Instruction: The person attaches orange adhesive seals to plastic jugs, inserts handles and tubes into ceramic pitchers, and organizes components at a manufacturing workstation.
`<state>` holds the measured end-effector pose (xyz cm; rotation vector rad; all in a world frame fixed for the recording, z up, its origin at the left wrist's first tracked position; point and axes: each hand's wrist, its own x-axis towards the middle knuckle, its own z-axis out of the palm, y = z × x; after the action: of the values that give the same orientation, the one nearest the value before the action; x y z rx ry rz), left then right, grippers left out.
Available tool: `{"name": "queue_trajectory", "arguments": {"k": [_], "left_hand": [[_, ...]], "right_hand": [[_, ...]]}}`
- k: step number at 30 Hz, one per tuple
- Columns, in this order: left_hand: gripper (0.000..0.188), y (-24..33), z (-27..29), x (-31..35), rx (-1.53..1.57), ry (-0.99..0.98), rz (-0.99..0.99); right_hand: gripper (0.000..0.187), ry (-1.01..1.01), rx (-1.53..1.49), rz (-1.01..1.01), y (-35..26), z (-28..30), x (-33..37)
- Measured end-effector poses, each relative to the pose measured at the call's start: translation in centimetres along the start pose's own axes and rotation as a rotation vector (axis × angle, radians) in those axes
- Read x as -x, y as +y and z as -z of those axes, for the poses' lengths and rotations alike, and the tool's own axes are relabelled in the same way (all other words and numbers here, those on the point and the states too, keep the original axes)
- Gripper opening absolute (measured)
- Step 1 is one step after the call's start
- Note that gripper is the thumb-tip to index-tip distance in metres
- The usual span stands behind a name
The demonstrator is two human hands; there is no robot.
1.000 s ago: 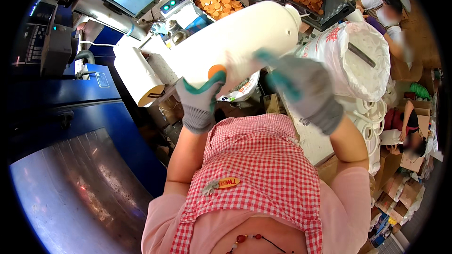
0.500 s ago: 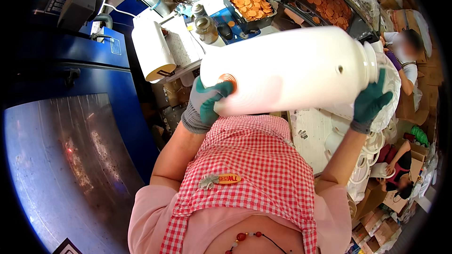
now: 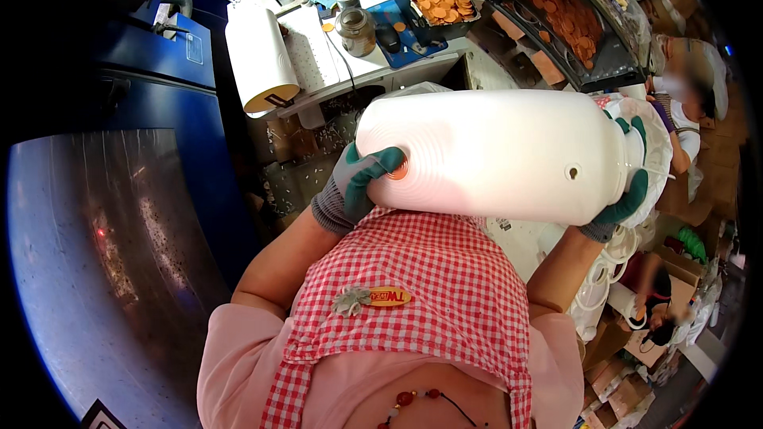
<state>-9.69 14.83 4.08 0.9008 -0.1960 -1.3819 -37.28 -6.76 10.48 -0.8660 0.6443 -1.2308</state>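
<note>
In front of my apron I hold a large white plastic cylinder (image 3: 493, 151) lying sideways. Fine concentric rings mark its left end, with a small orange-red round spot (image 3: 399, 168) beside my thumb. Toward the other end, a small dark hole (image 3: 572, 171) shows in the wall, close to a narrower neck (image 3: 634, 151). My left hand (image 3: 364, 179), in a grey and green glove, grips the left end from beside and below. My right hand (image 3: 628, 199), gloved in green, wraps round the neck; part of it is behind the cylinder.
Beyond the cylinder, a worktable holds a similar white cylinder (image 3: 261, 59), a glass jar (image 3: 355, 33) and a black tray (image 3: 469, 24) of orange discs. Blue machinery with a metal panel (image 3: 103, 270) stands left. Two people work at the right, near white rings (image 3: 590, 290) and cardboard.
The cylinder sits lower in view and slightly to the right. My right hand, spread at the neck earlier, now curls around it. My left hand keeps its hold.
</note>
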Motion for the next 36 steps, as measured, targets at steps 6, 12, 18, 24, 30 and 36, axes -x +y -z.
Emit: {"name": "queue_trajectory", "arguments": {"k": [6,12,18,24,30,36], "left_hand": [[0.057,-0.5,0.2,-0.4,-0.389,-0.113,-0.145],[0.047,0.7,-0.2,0.1,-0.582,-0.014,-0.088],[0.068,0.5,2.0,0.2,0.427,-0.287,0.058],[0.058,-0.5,0.4,3.5,0.214,0.11,-0.236],[0.07,-2.2,-1.2,5.2,0.293,0.126,-0.423],[0.052,-1.0,1.3,4.1,-0.245,-0.16,-0.197]], "right_hand": [[0.075,0.156,-0.002,0.059,-0.8,-1.5,0.4],[0.068,-0.021,-0.24,-0.06,3.2,1.4,-3.1],[0.067,-0.377,-0.41,-0.179,5.9,1.8,-6.8],[0.047,-0.227,0.274,-0.262,9.3,-5.0,-10.4],[0.106,-1.239,0.968,-0.142,11.4,-9.1,1.9],[0.062,-0.92,0.986,0.012,19.9,-9.0,3.6]]}}
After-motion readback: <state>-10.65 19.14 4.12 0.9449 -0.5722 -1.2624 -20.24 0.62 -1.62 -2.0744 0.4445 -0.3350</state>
